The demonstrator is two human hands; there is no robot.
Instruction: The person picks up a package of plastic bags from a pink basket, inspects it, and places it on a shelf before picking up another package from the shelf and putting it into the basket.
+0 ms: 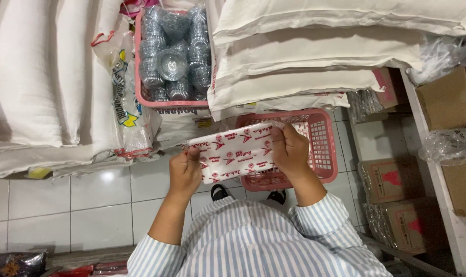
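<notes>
Both hands' fingers [281,141] are closed on a white, red-printed packet [238,151], left hand [185,172] at one end, right hand [290,151] at the other, held over the pink basket [325,149] on the floor [89,205]. Seemingly handling stock; lowering it needs a level, steady grip.

A person in a blue-and-white striped shirt [253,241] holds a white, red-printed plastic-wrapped packet [235,151] with both hands: the left hand [185,172] grips its left end, the right hand [290,151] its right end. Just beneath it sits a pink plastic basket [325,149] on the white tiled floor [89,205]. Further off, another pink basket [140,87] is heaped with clear plastic cups [174,56], between stacked white sacks [304,56].
</notes>
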